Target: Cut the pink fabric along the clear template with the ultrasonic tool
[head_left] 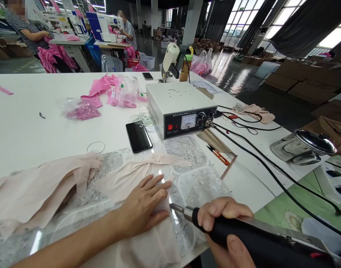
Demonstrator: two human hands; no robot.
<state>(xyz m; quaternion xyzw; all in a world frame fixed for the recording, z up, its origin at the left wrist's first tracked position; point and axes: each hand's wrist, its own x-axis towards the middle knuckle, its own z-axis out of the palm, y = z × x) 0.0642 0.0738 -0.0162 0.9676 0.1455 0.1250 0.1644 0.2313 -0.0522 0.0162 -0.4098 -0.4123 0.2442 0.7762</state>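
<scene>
My left hand (145,204) lies flat with its fingers spread on a pale pink cloth piece (161,242). The cloth rests on a clear, patterned mat (192,152). My right hand (226,223) is wrapped round a black handheld tool (243,238). The tool's metal tip (177,208) points left and meets the cloth's right edge, near my left thumb; whether it touches cannot be made out. More pale pink cloth pieces (41,190) are stacked left of my left hand.
A control box (184,111) with cables stands behind the mat. Around it are a black phone (138,137), orange snips (219,154), a lidded glass jar (299,149) and pink bags (83,111). Black cables (259,163) run rightward. Two people sit at sewing machines at the back left.
</scene>
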